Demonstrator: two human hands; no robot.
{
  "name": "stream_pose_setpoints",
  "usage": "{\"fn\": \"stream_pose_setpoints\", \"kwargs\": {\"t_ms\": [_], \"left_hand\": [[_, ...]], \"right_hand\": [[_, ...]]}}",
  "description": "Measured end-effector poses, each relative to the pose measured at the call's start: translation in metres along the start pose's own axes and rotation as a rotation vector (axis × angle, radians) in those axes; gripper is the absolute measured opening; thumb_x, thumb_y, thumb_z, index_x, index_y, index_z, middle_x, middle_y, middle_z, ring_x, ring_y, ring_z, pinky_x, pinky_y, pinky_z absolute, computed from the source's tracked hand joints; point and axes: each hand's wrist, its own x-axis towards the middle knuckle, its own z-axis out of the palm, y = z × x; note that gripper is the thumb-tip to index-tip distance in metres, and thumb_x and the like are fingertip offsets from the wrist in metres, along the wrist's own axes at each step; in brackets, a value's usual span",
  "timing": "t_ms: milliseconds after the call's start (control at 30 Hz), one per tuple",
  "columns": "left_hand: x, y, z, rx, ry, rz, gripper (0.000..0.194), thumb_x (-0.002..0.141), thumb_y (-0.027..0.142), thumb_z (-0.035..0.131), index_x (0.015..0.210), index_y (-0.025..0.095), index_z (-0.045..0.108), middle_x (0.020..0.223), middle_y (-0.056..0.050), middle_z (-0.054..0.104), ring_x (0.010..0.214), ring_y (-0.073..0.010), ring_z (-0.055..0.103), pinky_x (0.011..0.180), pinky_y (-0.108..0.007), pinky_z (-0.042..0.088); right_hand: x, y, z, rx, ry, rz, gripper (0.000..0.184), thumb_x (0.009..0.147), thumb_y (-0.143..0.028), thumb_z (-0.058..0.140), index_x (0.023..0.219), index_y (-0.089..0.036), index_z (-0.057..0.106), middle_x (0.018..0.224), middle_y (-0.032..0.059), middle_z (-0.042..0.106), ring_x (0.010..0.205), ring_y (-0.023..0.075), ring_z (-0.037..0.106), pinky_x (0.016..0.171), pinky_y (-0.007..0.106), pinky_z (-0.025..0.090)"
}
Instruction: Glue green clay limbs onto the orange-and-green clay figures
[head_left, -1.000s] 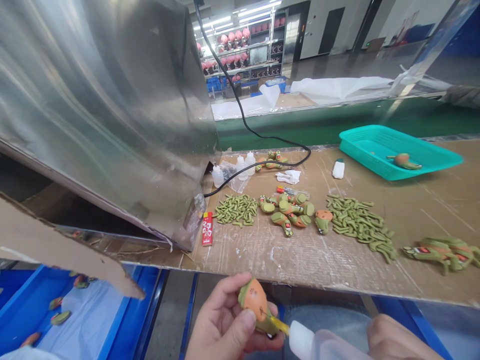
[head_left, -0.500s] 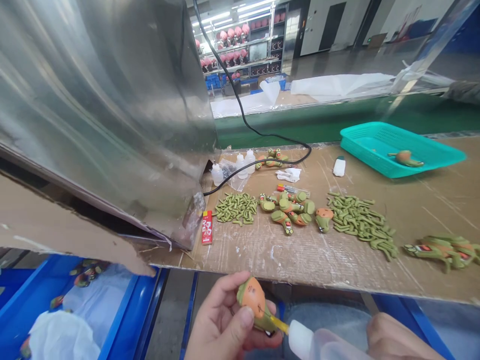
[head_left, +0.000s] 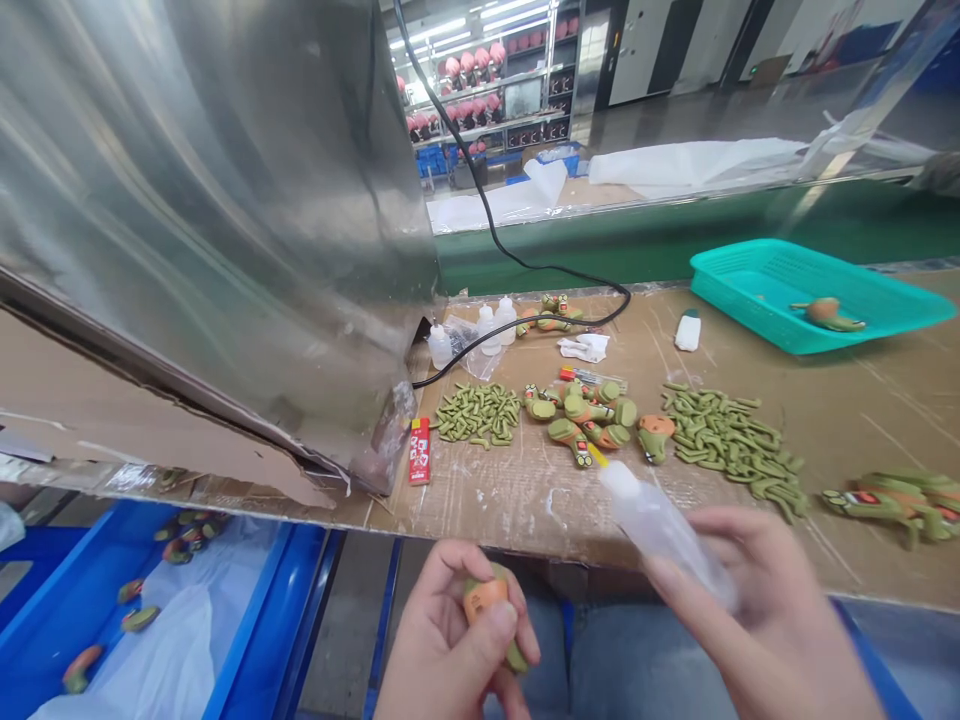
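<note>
Squeeze bottle (head_left: 664,535) with yellow nozzle, lifted away from the clay figure (head_left: 484,600), now over the near edge of the cardboard-covered bench (head_left: 510,510). Right hand (head_left: 765,615) loosely curled around the bottle. Left hand (head_left: 450,645) closed firmly around the orange-and-green figure, held low, below the bench edge, well apart from the bottle.

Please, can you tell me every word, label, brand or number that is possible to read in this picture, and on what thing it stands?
No text can be read with certainty.
The white marks on the red packet are too small and blurred to read.
The label on the small tube is also too small and blurred to read.
</note>
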Motion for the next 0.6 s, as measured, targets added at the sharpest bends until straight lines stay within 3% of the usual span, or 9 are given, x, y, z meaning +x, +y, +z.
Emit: {"fn": "stream_pose_setpoints", "kwargs": {"t_ms": [100,233,400,500,533,600], "left_hand": [[0.001,-0.001,-0.001,-0.085,-0.007,-0.051,0.034,0.059,0.041,0.078,0.085,0.022,0.066,0.075,-0.002,0.072,0.067,-0.017,0.067,0.046,-0.026,0.06],[-0.001,0.001,-0.003,-0.123,0.033,-0.125,0.037,0.068,0.045,0.069,0.095,0.021,0.068,0.088,-0.007,0.075,0.09,-0.0252,0.068,0.06,-0.034,0.062],[-0.001,0.004,-0.005,-0.1,0.054,-0.153,0.035,0.07,0.041,0.068,0.099,0.022,0.067,0.093,-0.008,0.075,0.098,-0.0281,0.066,0.061,-0.036,0.062],[0.002,0.003,0.0,-0.081,0.094,-0.19,0.035,0.064,0.037,0.075,0.095,0.022,0.069,0.089,-0.007,0.074,0.092,-0.0283,0.068,0.061,-0.038,0.062],[0.003,0.001,0.002,-0.075,0.108,-0.218,0.032,0.063,0.033,0.077,0.093,0.023,0.07,0.086,-0.006,0.074,0.089,-0.0278,0.069,0.06,-0.038,0.061],[0.005,-0.007,0.007,-0.053,0.095,-0.256,0.038,0.054,0.022,0.083,0.09,0.025,0.071,0.086,-0.005,0.074,0.085,-0.0273,0.069,0.059,-0.039,0.061]], "right_hand": [[0.017,0.01,0.025,0.167,-0.135,-0.033,0.038,0.081,-0.043,0.059,0.11,-0.029,0.038,0.101,0.0039,0.062,0.089,0.0219,0.062,0.071,0.031,0.053],[0.03,0.025,0.041,-0.043,-0.164,-0.139,0.035,0.084,-0.038,0.055,0.115,-0.028,0.041,0.11,0.005,0.059,0.098,0.0238,0.057,0.081,0.038,0.046],[0.026,0.027,0.029,-0.123,-0.179,-0.191,0.045,0.081,-0.041,0.059,0.119,-0.026,0.042,0.114,0.0064,0.056,0.102,0.0263,0.055,0.085,0.041,0.044],[0.013,0.025,0.015,-0.204,-0.041,-0.217,0.042,0.084,-0.041,0.055,0.121,-0.026,0.043,0.117,0.0077,0.054,0.106,0.0286,0.052,0.09,0.046,0.042],[0.006,0.025,0.013,-0.217,0.001,-0.258,0.039,0.086,-0.04,0.053,0.122,-0.027,0.043,0.118,0.0079,0.054,0.108,0.0294,0.051,0.091,0.047,0.041],[-0.009,0.025,0.017,-0.205,-0.046,-0.418,0.037,0.089,-0.033,0.047,0.125,-0.029,0.04,0.117,0.0066,0.056,0.108,0.0277,0.052,0.089,0.043,0.044]]}}
